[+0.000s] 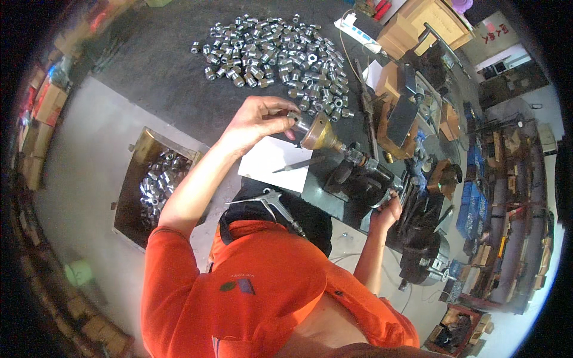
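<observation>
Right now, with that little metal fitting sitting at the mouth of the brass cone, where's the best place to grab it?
Probably by its free round end, pinched across the sides from the left, as the left hand does. The small metal fitting lies level with its other end against the brass cone, so only that end is reachable.

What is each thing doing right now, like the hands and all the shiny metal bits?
Left hand: raised, pinching a small metal fitting at the brass chuck.
Right hand: gripping the machine's lever.
Loose fittings: spread out on the bench.
Box: open, partly filled with fittings.
Air gun: lying unused.
</observation>
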`<state>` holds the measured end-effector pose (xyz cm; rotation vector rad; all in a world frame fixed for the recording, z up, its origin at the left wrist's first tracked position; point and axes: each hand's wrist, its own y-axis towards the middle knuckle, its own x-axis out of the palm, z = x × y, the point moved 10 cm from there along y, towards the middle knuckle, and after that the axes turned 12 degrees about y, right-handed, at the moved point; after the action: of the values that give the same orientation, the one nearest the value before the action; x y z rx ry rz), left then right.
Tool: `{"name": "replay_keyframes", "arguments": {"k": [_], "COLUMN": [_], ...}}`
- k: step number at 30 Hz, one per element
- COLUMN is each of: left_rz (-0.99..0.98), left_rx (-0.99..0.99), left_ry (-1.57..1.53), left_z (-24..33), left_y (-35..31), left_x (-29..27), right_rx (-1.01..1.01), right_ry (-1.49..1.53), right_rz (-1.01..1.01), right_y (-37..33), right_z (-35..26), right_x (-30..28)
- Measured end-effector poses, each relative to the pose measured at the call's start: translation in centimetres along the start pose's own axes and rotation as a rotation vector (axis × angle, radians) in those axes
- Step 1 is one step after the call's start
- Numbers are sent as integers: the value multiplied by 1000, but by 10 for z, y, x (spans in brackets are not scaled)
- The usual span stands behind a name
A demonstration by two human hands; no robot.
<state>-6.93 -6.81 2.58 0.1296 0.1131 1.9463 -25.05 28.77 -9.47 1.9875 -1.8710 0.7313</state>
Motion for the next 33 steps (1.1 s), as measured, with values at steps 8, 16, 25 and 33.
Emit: {"name": "replay_keyframes", "arguments": {"k": [8,16,25,33], "left_rz": [-105,-172,-94,-90], "left_rx": [-34,-25,109,66], "left_ry": [-5,53,203,120], "left_z": [-7,-6,7,-2], "left_y": [5,7,4,8], "left_x": [8,9,13,20], "right_rx": [-11,-66,-190,-68], "right_ry": [-7,-25,14,17], "right_rz": [15,-215,-180,31], "right_y": [-11,-44,64,24], "right_z": [-7,-70,-60,2], "right_x": [-4,45,85,2]}}
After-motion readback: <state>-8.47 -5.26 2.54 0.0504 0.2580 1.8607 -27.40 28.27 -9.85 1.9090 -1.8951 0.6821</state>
